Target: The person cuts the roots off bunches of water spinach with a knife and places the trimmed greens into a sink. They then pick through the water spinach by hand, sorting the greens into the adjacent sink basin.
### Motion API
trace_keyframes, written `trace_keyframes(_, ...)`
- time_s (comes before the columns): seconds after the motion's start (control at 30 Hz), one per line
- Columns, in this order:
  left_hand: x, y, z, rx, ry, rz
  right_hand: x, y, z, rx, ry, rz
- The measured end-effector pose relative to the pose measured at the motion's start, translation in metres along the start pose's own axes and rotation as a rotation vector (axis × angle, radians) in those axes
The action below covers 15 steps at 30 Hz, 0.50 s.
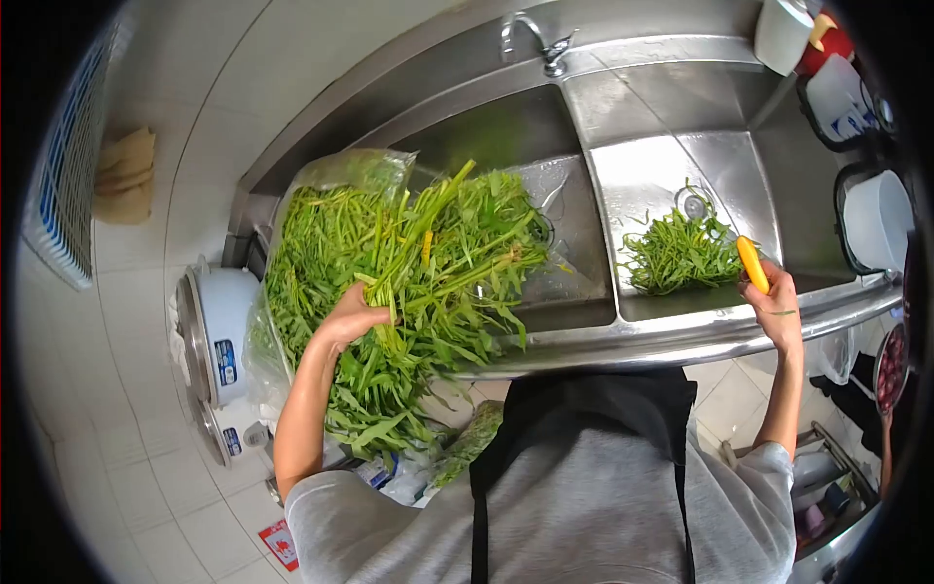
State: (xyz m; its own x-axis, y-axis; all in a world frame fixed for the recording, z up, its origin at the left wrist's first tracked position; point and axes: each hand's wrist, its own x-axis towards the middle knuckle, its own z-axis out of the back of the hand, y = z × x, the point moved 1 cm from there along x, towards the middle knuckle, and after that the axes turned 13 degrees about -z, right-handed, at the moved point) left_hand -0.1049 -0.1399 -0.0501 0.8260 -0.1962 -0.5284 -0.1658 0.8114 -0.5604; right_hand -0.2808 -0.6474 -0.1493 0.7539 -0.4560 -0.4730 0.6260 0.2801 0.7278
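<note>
My left hand (353, 319) is closed around the stems of a bunch of water spinach (409, 263). The long stems point up and right, and leaves hang below the hand over the sink's front edge. Behind it, a big heap of the same greens (316, 229) fills a clear plastic bag (365, 165) at the left basin. In my right hand (775, 302) is a yellow-handled tool (751, 263), standing up out of the fist; its working end is hidden. A small green scrap sticks to that wrist. Just left of this hand, a smaller pile of cut greens (681, 255) lies in the right basin.
A faucet (545, 49) rises behind the steel double sink (603, 195). White containers (878, 219) line the right side. At left stands a pale blue pot-like appliance (229, 321). Far right, a person's arm (886, 457) reaches to a bowl of dark red pieces (891, 370).
</note>
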Motion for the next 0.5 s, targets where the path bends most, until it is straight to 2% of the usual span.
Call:
trace_keyframes(0.07,0.002,-0.019,-0.004,0.002,0.034,-0.017,0.004,-0.012,0.009,0.025,0.002,-0.024)
trace_keyframes(0.2,-0.004,-0.039,0.014,0.015,-0.008,0.115,0.012,-0.026,0.024,0.042,0.023,-0.042)
trace_keyframes(0.3,-0.020,-0.074,0.026,-0.007,-0.044,0.094,0.023,-0.041,0.036,-0.012,0.043,-0.062)
trace_keyframes(0.37,-0.030,-0.106,0.027,0.000,-0.025,-0.051,0.031,-0.045,0.041,0.016,0.053,-0.067)
trace_keyframes(0.5,-0.039,-0.162,0.013,-0.006,-0.057,-0.037,0.049,-0.049,0.041,0.000,0.082,-0.047)
